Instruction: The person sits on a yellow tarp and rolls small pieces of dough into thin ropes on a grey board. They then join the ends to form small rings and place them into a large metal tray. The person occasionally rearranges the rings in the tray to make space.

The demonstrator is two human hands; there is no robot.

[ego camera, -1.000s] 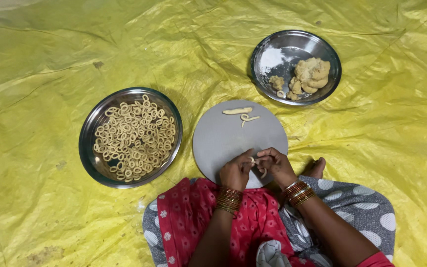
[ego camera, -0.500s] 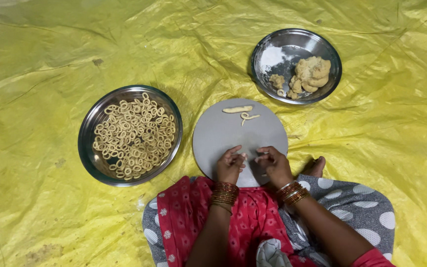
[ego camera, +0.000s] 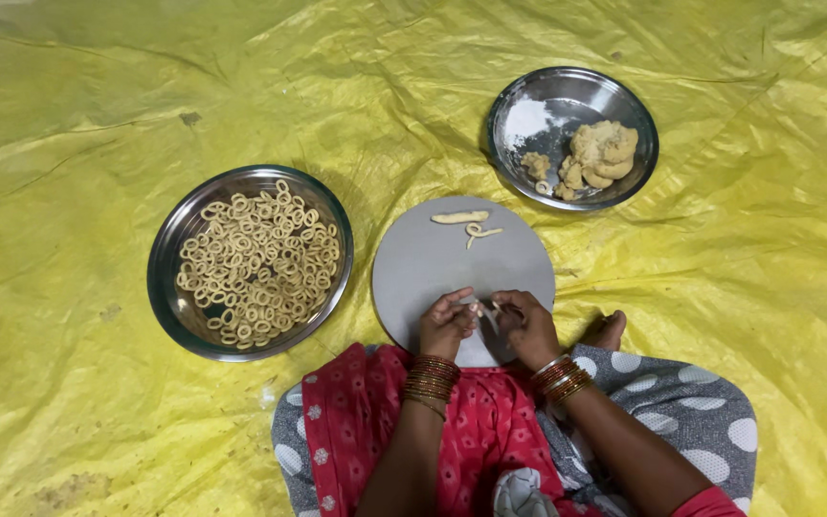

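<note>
My left hand [ego camera: 447,323] and my right hand [ego camera: 525,325] meet over the near edge of a round grey board [ego camera: 433,268]. Between the fingertips of both hands is a thin strip of pale dough [ego camera: 483,311]. Both wrists wear several bangles. At the board's far edge lie a short dough roll [ego camera: 459,217] and a small curled dough strip [ego camera: 479,232].
A steel plate [ego camera: 174,251] to the left is filled with several small dough rings [ego camera: 256,263]. A second steel plate [ego camera: 528,115] at the back right holds a lump of dough [ego camera: 600,148] and some flour. A crinkled yellow plastic sheet [ego camera: 98,115] covers the ground. My foot [ego camera: 608,331] rests right of the board.
My hands, pressed together a second ago, have drawn slightly apart, stretching the dough strip between them. The plates and the board have not moved.
</note>
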